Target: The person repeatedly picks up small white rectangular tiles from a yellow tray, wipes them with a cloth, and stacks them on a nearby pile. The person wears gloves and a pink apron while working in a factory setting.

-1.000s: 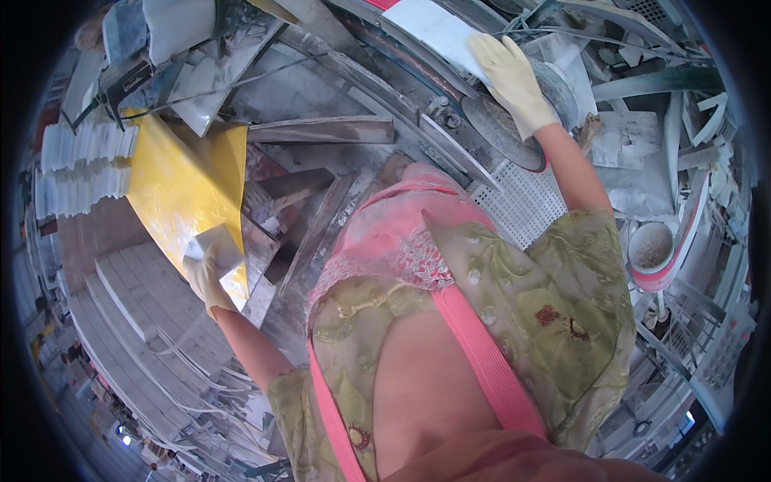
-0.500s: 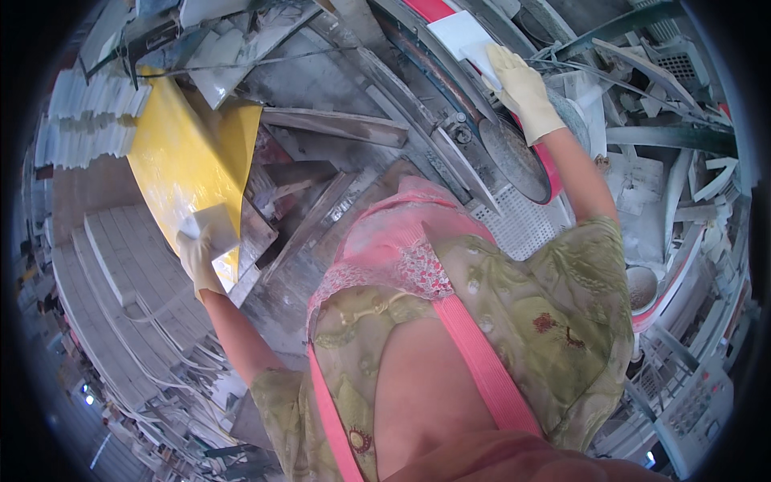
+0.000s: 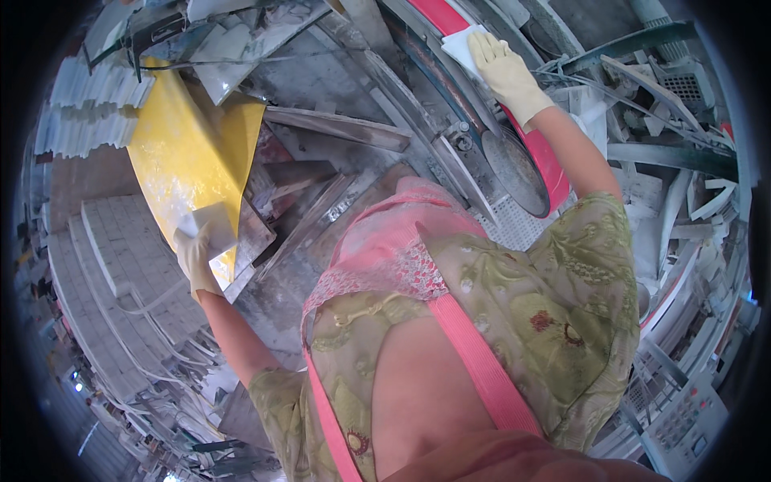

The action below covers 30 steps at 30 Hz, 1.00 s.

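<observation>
My left hand [image 3: 194, 255], in a pale rubber glove, grips a white square tile [image 3: 214, 228] by its edge. That tile is held over the lower end of a wet yellow sheet [image 3: 181, 153]. Off to the far right, my gloved right hand [image 3: 507, 78] has its fingers over another white tile [image 3: 459, 46] at the red belt [image 3: 434, 13] of a machine. The thumb side and the tile's underside are hidden. The belt curves round a grey wheel [image 3: 516, 165] below my right wrist.
Stacks of pale tiles [image 3: 108, 265] stand at the left, with more white tiles [image 3: 88, 120] above them. Wooden boards [image 3: 337, 128] and a metal rail [image 3: 466, 181] lie between my arms. A perforated white crate [image 3: 514, 221] is beside the wheel. A button panel [image 3: 689, 426] sits at lower right.
My right hand has shifted slightly up and left, its fingers now further over the tile. The tile sits a little lower and to the right. My left hand has barely moved.
</observation>
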Available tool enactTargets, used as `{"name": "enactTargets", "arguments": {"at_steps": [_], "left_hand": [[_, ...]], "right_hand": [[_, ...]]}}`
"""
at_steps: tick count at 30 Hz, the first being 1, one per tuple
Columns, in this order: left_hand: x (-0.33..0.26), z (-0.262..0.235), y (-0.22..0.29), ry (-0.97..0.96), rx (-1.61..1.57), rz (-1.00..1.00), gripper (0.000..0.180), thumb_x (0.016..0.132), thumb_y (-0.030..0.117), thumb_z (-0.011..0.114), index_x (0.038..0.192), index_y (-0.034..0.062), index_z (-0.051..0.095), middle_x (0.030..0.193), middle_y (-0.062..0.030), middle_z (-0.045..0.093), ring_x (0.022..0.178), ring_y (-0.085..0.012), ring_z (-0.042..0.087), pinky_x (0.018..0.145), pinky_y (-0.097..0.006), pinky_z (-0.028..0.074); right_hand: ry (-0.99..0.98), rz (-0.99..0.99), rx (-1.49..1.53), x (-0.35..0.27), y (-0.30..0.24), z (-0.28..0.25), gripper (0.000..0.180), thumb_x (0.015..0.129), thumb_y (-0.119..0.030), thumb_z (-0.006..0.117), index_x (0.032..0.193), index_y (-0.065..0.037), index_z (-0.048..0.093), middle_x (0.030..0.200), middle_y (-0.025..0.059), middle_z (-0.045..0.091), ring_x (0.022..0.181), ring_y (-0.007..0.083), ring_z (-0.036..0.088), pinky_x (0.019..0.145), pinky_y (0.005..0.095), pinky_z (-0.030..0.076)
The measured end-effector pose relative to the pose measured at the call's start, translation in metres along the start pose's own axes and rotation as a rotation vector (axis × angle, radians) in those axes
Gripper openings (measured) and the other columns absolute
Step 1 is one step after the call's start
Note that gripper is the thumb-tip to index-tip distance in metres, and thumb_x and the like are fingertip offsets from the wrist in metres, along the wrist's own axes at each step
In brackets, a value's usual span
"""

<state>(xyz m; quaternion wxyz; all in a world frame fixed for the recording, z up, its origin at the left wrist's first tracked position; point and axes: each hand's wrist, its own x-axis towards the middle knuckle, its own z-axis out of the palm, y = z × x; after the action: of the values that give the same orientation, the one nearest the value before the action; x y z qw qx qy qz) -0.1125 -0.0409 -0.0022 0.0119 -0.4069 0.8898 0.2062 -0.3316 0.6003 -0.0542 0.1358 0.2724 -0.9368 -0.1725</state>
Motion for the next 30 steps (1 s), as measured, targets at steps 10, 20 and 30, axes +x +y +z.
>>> {"name": "enactTargets", "arguments": {"at_steps": [10, 20, 30], "left_hand": [[0.006, 0.005, -0.015, 0.054, -0.056, 0.105, 0.077, 0.066, 0.047, 0.088, 0.122, 0.0002, 0.061, 0.116, -0.0203, 0.069, 0.105, -0.0332, 0.069, 0.085, -0.041, 0.056], [-0.016, 0.002, 0.013, 0.057, 0.141, -0.023, 0.080, 0.065, 0.057, 0.077, 0.122, 0.0027, 0.065, 0.117, -0.0228, 0.070, 0.109, -0.0343, 0.069, 0.092, -0.041, 0.054], [-0.001, 0.004, 0.004, 0.044, 0.127, 0.006, 0.085, 0.063, 0.057, 0.081, 0.122, 0.0002, 0.060, 0.114, -0.0226, 0.071, 0.107, -0.0353, 0.069, 0.092, -0.041, 0.053]], "right_hand": [[0.182, -0.025, 0.157, 0.009, 0.004, 0.044, 0.049, 0.091, -0.008, 0.050, 0.138, 0.005, 0.052, 0.140, 0.0257, 0.055, 0.132, 0.0332, 0.053, 0.111, 0.0424, 0.044], [-0.343, 0.221, 0.352, 0.070, 0.048, -0.037, 0.056, 0.089, -0.044, 0.068, 0.133, -0.012, 0.058, 0.099, 0.0232, 0.073, 0.096, 0.0410, 0.070, 0.083, 0.0514, 0.055], [0.163, 0.740, 1.932, 0.135, -0.062, -0.100, 0.057, 0.085, -0.022, 0.080, 0.131, 0.006, 0.061, 0.122, 0.0137, 0.068, 0.109, 0.0239, 0.068, 0.091, 0.0367, 0.055]]}}
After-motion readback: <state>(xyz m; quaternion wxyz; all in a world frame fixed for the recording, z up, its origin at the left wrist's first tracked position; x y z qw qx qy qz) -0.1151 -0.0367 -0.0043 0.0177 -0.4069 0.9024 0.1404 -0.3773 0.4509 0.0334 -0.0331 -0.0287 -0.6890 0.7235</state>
